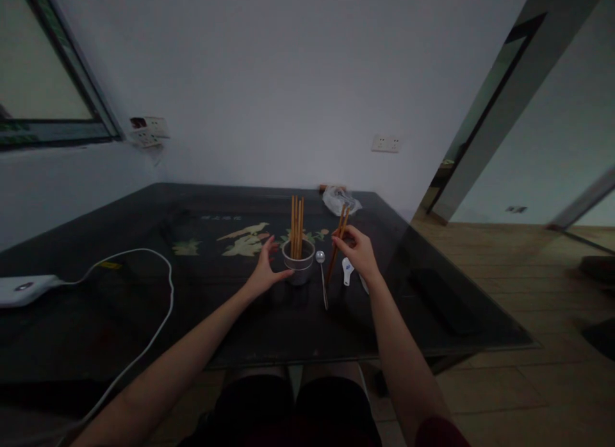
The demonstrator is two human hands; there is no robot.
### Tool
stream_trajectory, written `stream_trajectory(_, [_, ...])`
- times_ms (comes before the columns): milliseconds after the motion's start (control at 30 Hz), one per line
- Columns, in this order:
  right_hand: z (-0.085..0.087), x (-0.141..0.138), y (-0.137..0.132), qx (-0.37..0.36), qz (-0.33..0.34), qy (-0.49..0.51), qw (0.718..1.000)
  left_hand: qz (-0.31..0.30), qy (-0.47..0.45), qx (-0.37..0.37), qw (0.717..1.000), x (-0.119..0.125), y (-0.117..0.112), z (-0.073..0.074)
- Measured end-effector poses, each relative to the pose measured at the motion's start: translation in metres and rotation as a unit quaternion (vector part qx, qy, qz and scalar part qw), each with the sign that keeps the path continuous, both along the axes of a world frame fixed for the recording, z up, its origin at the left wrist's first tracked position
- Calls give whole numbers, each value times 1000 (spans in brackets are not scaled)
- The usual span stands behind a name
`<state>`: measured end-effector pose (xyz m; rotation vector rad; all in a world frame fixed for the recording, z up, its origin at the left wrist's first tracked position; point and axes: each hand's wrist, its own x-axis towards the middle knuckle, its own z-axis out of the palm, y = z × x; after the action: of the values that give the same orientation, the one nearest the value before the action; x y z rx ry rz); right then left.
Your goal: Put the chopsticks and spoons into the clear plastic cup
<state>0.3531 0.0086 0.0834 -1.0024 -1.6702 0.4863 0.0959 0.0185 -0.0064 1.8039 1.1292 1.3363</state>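
Note:
A grey round pot (298,270) stands on the dark table with several wooden chopsticks (297,228) upright in it. At its left side is my left hand (266,268), fingers spread and thumb close to the pot's wall; I cannot tell whether it touches. My right hand (356,250) pinches a pair of chopsticks (337,247), tilted, their lower ends near the tabletop. Between the pot and these chopsticks lies a long-handled metal spoon (323,274). A short white spoon with a blue mark (347,272) rests beside my right wrist. Another pale utensil (364,284) is mostly hidden under that wrist.
A crumpled clear plastic bag (340,201) lies at the table's back, by a brown stick-like object (331,187). On the left, a white power strip (26,289) trails a white cable (172,287). A dark flat object (444,301) is at the right. The wall (269,88) borders the table's far edge.

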Motion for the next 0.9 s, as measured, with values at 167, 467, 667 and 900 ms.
stream_trajectory(167, [-1,-3,0,-21,-13,44,999,-81,-20,-50,995,11,-2,-3])
stream_trajectory(467, [-6,-6,1,-36,-3,76,996,-91,16,-55,994,15,-8,6])
stream_trajectory(667, [-6,-3,1,3,-67,107,992,-86,35,-56,994,15,-12,10])
stream_trajectory(900, [41,-6,-12,136,-158,144,967,-75,47,-55,995,16,-14,13])
